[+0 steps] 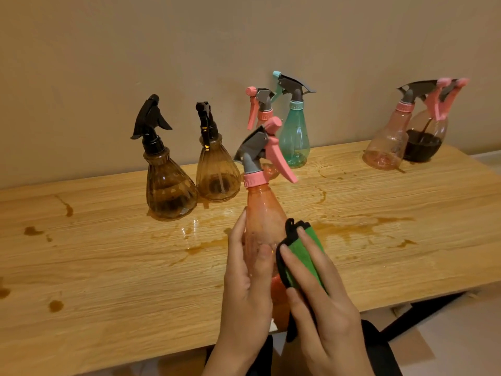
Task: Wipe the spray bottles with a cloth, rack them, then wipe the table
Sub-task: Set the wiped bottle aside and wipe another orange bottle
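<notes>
My left hand grips a pink spray bottle with a grey and pink trigger head, lifted above the wooden table. My right hand presses a green cloth with black edging against the bottle's right side, fingers straight over the cloth. Two brown bottles with black heads stand at the back left. A pink bottle and a teal bottle stand behind the held one. At the back right stand a pink bottle and a clear bottle with dark liquid.
Brown liquid spills and drips spread over the tabletop. The wall rises right behind the bottles. The table's front edge runs near my body, with a black leg and floor at the lower right.
</notes>
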Available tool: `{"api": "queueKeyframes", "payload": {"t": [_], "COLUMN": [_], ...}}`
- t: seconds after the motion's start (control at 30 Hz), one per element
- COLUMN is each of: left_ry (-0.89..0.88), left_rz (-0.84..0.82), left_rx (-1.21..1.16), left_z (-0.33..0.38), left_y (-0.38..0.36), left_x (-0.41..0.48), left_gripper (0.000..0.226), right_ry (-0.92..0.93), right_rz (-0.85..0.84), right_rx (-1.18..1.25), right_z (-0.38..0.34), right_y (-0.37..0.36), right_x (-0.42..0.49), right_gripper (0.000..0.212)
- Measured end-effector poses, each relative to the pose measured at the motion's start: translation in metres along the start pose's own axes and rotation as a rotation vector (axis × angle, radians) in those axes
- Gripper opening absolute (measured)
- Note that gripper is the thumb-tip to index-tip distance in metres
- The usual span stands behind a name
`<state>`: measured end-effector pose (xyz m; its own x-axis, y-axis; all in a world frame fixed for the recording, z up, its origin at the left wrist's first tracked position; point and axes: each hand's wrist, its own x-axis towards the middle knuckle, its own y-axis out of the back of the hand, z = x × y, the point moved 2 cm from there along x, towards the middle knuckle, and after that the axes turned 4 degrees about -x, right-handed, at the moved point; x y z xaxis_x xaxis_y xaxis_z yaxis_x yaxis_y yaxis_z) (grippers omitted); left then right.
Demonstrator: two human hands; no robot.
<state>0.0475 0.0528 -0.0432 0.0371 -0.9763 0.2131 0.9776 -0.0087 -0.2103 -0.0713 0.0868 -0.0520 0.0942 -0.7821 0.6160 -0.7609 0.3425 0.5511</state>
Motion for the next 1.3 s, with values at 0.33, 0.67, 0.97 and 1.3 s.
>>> {"api": "queueKeyframes", "payload": {"t": [0.33, 0.67, 0.97, 1.3], "left_ry": [-0.026, -0.055, 0.010, 0.015], "left_rz": [-0.062, -0.137, 0.013, -0.030], "left_rx": [-0.020, 0.147, -0.016, -0.072], "left_z": [0.002, 0.000, -0.001, 0.003], "left_y": [-0.002, -0.005, 0.002, -0.001], "left_x": [-0.001, -0.002, 0.002, 0.002], "left_gripper": [0.053, 0.056, 0.059, 0.044], "right_ry": [0.019, -0.080, -0.058, 0.072], "right_rz": [-0.119, -0.025, -0.039, -0.074], "right_rx": [0.084, 0.133, 0.086, -0.033], "right_z": [0.002, 0.004, -0.002, -0.002], "right_y": [0.017, 0.017, -0.005, 0.005], "right_x": [0.033, 0.042, 0.011, 0.021], "right_gripper": [0.046, 0.049, 0.048, 0.044]}}
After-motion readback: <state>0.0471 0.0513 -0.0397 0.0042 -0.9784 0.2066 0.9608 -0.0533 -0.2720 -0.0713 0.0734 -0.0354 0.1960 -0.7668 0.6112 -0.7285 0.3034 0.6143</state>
